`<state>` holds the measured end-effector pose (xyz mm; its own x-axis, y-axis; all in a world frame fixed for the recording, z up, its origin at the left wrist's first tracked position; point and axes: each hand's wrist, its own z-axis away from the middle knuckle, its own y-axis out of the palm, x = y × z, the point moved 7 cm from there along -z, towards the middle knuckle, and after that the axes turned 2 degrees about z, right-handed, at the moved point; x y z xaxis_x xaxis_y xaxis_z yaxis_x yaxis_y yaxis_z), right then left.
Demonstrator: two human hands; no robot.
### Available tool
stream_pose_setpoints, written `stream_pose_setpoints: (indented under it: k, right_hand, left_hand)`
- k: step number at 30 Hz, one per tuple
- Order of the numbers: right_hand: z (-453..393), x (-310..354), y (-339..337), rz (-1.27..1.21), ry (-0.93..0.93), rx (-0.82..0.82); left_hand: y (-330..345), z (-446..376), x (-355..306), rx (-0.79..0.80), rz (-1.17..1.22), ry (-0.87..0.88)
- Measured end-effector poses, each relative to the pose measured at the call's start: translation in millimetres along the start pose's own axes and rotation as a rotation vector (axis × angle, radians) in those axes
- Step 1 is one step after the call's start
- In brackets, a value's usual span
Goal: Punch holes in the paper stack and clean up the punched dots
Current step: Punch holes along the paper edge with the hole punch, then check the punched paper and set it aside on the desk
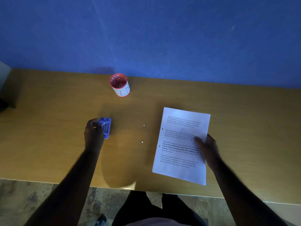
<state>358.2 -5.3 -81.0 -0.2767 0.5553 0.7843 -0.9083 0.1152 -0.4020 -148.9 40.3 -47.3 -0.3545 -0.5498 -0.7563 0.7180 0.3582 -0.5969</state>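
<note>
Left grip (93,132) clasping hole punch (105,128), right grip (207,148) pinching paper stack (180,144), cup (120,84) holding punched dots

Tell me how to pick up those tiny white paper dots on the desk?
Each white dot lies flat on the bare desk, between the hole punch and the paper stack. With no edge to pinch, probably best to come straight down from above, press a fingertip on top, or slide it to the near desk edge and pinch there.
</note>
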Motion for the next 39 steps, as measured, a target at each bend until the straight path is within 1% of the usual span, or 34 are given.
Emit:
stream_pose_setpoints:
  k: [9, 21, 27, 30, 32, 34, 35, 37, 38, 39]
  right_hand:
    - [3, 0, 7, 0.001, 0.025, -0.024]
    - [4, 6, 19, 0.038, 0.019, -0.022]
    - [5, 11, 20, 0.034, 0.011, -0.025]
    - [5, 12, 20, 0.033, 0.014, -0.029]
    - [6, 14, 20, 0.025, 0.013, -0.024]
    - [7, 17, 21, 0.019, 0.002, -0.020]
    - [8, 20, 21, 0.014, -0.005, -0.015]
    - [10, 25, 21, -0.010, -0.018, -0.002]
    - [11, 29, 22, -0.019, -0.023, 0.010]
    - [12, 32, 23, -0.019, -0.030, 0.023]
  left_hand:
    - [-38, -48, 34, -0.088, -0.047, -0.110]
    - [-49, -62, 48, -0.083, -0.065, -0.138]
    - [-48, -64, 45, -0.066, -0.056, -0.114]
    - [-52, -66, 44, -0.072, -0.064, -0.132]
    - [-54, -62, 34, -0.099, -0.153, -0.074]
    - [-50, -51, 15, -0.130, -0.267, 0.086]
    - [-46, -44, 4, -0.148, -0.284, 0.175]
    - [-30, -28, -14, -0.132, -0.221, 0.337]
    - [-17, -19, -20, -0.073, -0.124, 0.376]
    - [-1, -8, -25, 0.024, -0.005, 0.362]
